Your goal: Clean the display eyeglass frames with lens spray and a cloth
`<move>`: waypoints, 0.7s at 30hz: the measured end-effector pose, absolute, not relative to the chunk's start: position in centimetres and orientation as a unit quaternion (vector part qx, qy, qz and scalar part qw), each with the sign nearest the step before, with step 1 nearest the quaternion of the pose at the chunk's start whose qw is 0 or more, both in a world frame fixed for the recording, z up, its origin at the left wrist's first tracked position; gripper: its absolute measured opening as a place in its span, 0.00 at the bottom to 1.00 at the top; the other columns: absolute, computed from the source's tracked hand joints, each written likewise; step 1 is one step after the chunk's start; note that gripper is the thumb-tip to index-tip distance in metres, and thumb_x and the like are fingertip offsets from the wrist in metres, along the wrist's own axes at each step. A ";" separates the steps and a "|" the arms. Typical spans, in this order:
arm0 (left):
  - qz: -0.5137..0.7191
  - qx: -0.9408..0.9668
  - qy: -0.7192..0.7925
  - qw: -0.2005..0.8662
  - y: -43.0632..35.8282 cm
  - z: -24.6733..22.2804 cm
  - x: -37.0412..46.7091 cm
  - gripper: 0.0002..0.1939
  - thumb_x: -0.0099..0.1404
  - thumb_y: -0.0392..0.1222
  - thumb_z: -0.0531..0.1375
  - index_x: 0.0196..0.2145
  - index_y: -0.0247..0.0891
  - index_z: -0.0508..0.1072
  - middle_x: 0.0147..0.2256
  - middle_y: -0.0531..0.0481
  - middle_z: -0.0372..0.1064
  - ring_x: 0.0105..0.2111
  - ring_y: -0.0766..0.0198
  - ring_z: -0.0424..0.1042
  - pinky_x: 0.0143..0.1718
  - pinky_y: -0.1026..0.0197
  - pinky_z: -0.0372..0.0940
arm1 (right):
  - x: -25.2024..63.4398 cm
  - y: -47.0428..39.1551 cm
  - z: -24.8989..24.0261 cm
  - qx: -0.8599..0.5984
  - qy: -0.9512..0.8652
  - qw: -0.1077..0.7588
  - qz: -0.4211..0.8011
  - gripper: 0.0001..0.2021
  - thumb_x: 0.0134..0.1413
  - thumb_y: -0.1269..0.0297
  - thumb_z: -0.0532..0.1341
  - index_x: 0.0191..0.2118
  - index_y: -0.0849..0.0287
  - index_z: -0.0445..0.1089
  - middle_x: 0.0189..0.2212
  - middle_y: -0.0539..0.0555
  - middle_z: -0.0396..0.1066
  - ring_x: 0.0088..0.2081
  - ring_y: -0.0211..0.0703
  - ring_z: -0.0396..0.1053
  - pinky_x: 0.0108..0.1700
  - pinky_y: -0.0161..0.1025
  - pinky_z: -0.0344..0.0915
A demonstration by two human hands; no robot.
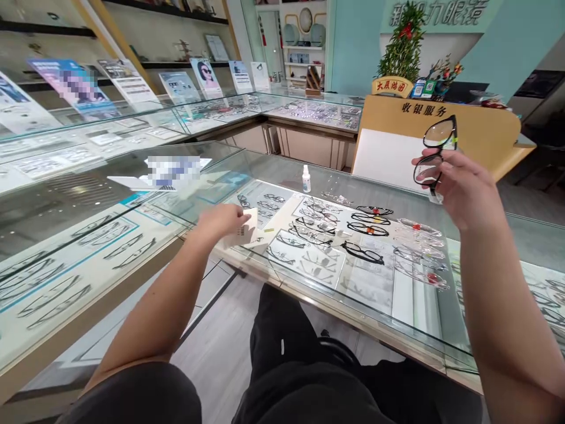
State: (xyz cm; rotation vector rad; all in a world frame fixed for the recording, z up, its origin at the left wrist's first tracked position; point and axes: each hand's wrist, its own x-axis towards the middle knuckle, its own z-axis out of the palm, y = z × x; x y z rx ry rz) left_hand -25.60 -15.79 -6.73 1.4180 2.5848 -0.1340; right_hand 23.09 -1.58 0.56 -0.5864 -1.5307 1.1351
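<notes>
A: Where are the glasses?
B: The black-rimmed glasses (pixel 439 134) are up in the air at the right, above the counter, tilted so that one rounded lens sits over the other. The rims look smooth and dark, the lenses clear.
A: And the grip?
B: The right hand (pixel 465 182) grasps them, fingers and thumb closed on the frame near the lower lens.
A: The other one?
B: The left hand (pixel 222 221) pinches a thin, cream-coloured card (pixel 248 228) by its edge, low over the counter. It is flat with straight sides and small print; whether it is paper or cloth, I can't tell.
A: What's beneath?
B: A glass-topped counter (pixel 276 169), slick and reflective, edged in a pale strip. Thick black frames (pixel 362 253) and see-through frames (pixel 417 228) lie in rows, some with red dots on the lenses. Behind them a small white bottle (pixel 306 179) stands upright.
A: Farther off?
B: A smooth yellow desk (pixel 481 132) with rounded corners, and a leafy, bushy plant (pixel 399 53).
</notes>
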 end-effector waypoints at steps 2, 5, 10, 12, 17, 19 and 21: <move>-0.055 0.479 0.870 0.104 -16.2 -8.6 -25.6 0.26 0.75 0.63 0.53 0.40 0.39 0.80 0.47 0.33 0.83 0.45 0.38 0.80 0.39 0.50 0.66 | 23.0 -1.7 0.6 -0.250 -0.646 0.541 0.477 0.11 0.59 0.61 0.74 0.48 0.52 0.88 0.50 0.58 0.84 0.38 0.40 0.78 0.42 0.40 0.70; -0.068 0.475 0.871 0.108 -16.0 -10.5 -25.2 0.31 0.75 0.67 0.51 0.39 0.38 0.81 0.47 0.30 0.83 0.44 0.39 0.80 0.40 0.49 0.67 | 23.0 -1.9 0.7 -0.260 -0.650 0.534 0.474 0.12 0.59 0.59 0.74 0.48 0.51 0.88 0.49 0.58 0.84 0.38 0.40 0.78 0.42 0.40 0.69; -0.108 0.490 0.858 0.106 -14.8 -11.2 -24.9 0.32 0.75 0.66 0.52 0.38 0.35 0.82 0.43 0.26 0.81 0.42 0.39 0.79 0.44 0.46 0.69 | 22.9 -2.0 0.7 -0.266 -0.645 0.537 0.474 0.12 0.57 0.59 0.75 0.46 0.50 0.88 0.49 0.56 0.84 0.38 0.40 0.77 0.41 0.40 0.69; -0.125 0.501 0.850 0.101 -14.3 -11.2 -24.8 0.27 0.74 0.62 0.55 0.39 0.36 0.83 0.43 0.26 0.80 0.43 0.37 0.79 0.46 0.44 0.69 | 22.8 -2.0 0.8 -0.267 -0.645 0.535 0.475 0.11 0.57 0.60 0.74 0.46 0.49 0.88 0.49 0.56 0.84 0.38 0.40 0.77 0.41 0.40 0.69; -0.140 0.523 0.837 0.084 -13.1 -11.6 -24.4 0.19 0.67 0.56 0.66 0.44 0.40 0.84 0.41 0.26 0.80 0.48 0.31 0.79 0.47 0.41 0.70 | 22.8 -2.2 0.9 -0.263 -0.647 0.537 0.472 0.11 0.58 0.62 0.72 0.46 0.50 0.88 0.48 0.56 0.84 0.38 0.40 0.77 0.43 0.41 0.70; -0.134 0.519 0.841 0.076 -12.8 -11.9 -24.3 0.20 0.66 0.56 0.66 0.44 0.37 0.84 0.38 0.24 0.79 0.47 0.30 0.80 0.46 0.41 0.71 | 22.9 -2.4 0.9 -0.261 -0.649 0.538 0.470 0.11 0.60 0.62 0.71 0.47 0.50 0.88 0.48 0.56 0.84 0.38 0.41 0.77 0.43 0.42 0.70; -0.123 0.519 0.843 0.068 -12.7 -12.1 -24.4 0.19 0.66 0.53 0.66 0.44 0.35 0.83 0.37 0.23 0.78 0.47 0.28 0.80 0.45 0.42 0.71 | 23.0 -2.5 1.0 -0.258 -0.650 0.539 0.469 0.11 0.61 0.63 0.70 0.48 0.50 0.88 0.49 0.57 0.84 0.38 0.41 0.77 0.44 0.42 0.70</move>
